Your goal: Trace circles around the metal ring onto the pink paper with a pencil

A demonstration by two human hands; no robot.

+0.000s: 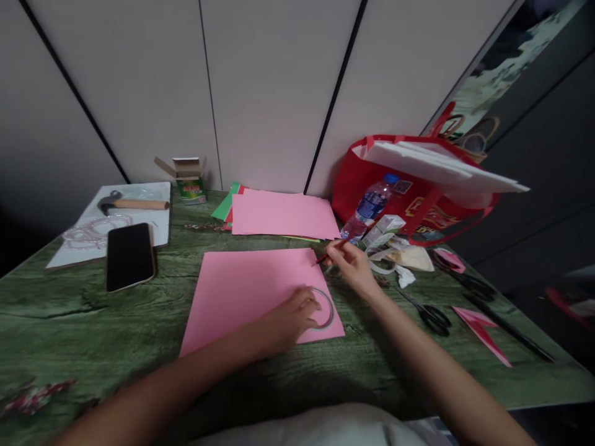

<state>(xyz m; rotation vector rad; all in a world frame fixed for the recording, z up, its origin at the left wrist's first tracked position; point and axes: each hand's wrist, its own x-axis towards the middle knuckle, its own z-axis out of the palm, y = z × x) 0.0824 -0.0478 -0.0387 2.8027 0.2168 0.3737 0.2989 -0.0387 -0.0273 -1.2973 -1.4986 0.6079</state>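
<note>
Pink sheet (246, 279) flat on the counter (69, 316), in front of the wearer, presumably for easy reach by both hands. Ring (331, 310) lying on the sheet near its right edge, apparently steadied there by the left hand (297, 313): fingers parted and loosely curved, tips at the ring's left side. Right hand (351, 263) at the sheet's upper right corner, closed in a writing pinch around a red pencil (320, 259), point aimed down and inward, probably for control of the tip.

Behind the sheet, a paper stack (283, 214), seemingly kept out of the working area yet close by. Left of the sheet, phone (130, 257) and hammer (139, 203), the hammer on a white board (160, 230). Right of the sheet, scissors (432, 319) and a folded pink piece (471, 319), likely within easy reach of the right hand. Behind and to the right of the sheet, bottle (369, 210) upright but tilted in view, in front of a red bag (348, 186).

Hidden: left part of the ring, under fingers; part of the sheet's near edge, behind the left forearm. Impossible to tell: grip or mere pressure at the ring; contact between pencil tip and sheet; any marks on the sheet. Bag contents mostly concealed, apart from white slabs (432, 162) at the mouth. Far right of the sheet, beyond the counter: dark, blurred, unidentifiable.
</note>
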